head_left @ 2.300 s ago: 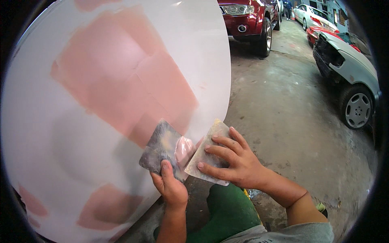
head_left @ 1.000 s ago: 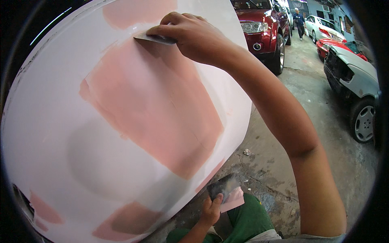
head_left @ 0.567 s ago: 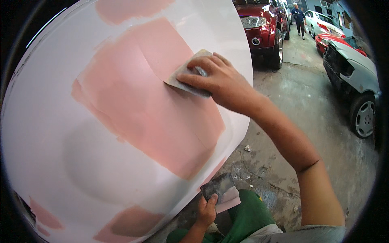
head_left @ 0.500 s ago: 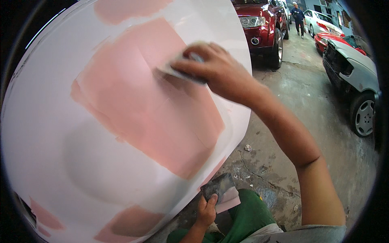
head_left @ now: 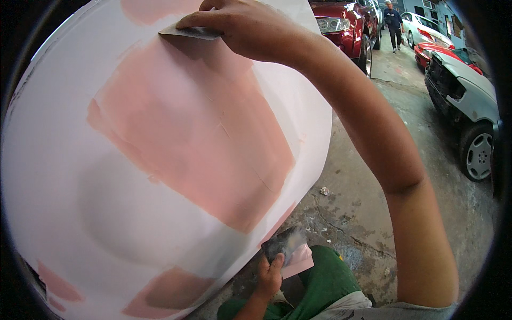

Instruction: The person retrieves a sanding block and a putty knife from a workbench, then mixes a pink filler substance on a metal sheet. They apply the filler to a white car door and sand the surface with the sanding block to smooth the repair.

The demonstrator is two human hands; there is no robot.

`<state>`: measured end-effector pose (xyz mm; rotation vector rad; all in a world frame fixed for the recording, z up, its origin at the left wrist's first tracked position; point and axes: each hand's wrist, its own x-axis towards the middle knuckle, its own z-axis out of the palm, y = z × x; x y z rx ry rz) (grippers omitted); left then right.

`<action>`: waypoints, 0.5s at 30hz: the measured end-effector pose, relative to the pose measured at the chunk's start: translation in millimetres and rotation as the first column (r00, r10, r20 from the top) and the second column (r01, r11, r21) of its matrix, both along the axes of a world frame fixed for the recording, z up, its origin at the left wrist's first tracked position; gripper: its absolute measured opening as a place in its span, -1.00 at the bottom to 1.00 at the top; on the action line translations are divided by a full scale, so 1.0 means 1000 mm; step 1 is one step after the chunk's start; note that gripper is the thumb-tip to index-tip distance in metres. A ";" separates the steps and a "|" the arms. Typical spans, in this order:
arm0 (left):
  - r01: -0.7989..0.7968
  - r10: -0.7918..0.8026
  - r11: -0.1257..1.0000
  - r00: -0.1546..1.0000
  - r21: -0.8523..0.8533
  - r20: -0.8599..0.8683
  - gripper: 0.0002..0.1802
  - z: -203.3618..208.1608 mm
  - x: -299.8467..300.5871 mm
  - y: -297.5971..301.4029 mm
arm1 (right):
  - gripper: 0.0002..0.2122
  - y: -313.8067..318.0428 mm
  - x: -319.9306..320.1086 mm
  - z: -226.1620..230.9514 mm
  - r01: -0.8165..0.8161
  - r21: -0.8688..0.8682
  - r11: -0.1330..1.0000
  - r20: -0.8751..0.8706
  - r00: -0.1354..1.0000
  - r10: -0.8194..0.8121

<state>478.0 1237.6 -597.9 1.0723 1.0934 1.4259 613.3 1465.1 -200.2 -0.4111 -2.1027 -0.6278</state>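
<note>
My right hand (head_left: 242, 24) grips a thin grey putty spreader (head_left: 189, 33), its edge against the upper end of a large pink filler patch (head_left: 176, 122). That patch lies on a white car body panel (head_left: 144, 218) and shows a few fine ridge lines. Low in the view, beside the panel's edge, my left hand (head_left: 270, 276) holds a dark flat mixing board (head_left: 278, 248), thumb on top. Pink filler (head_left: 298, 261) covers the board's near corner. The fingers under the board are hidden.
Smaller pink patches (head_left: 173, 292) mark the panel. Stained concrete floor (head_left: 346, 192) runs along its right side. Beyond stand a dark red car (head_left: 341, 34), a partly stripped silver car (head_left: 469, 85) and white and red cars. A person (head_left: 393, 24) walks in the background.
My right hand has moved the spreader up and left across the patch to its upper end. The left hand and board have barely shifted. The person in the background has stepped slightly.
</note>
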 end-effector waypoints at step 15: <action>-0.099 0.098 0.995 0.995 0.025 0.021 -0.45 0.016 -0.007 0.000 | -0.46 0.009 0.024 -0.142 0.044 0.074 0.996 -0.022 0.999 -0.043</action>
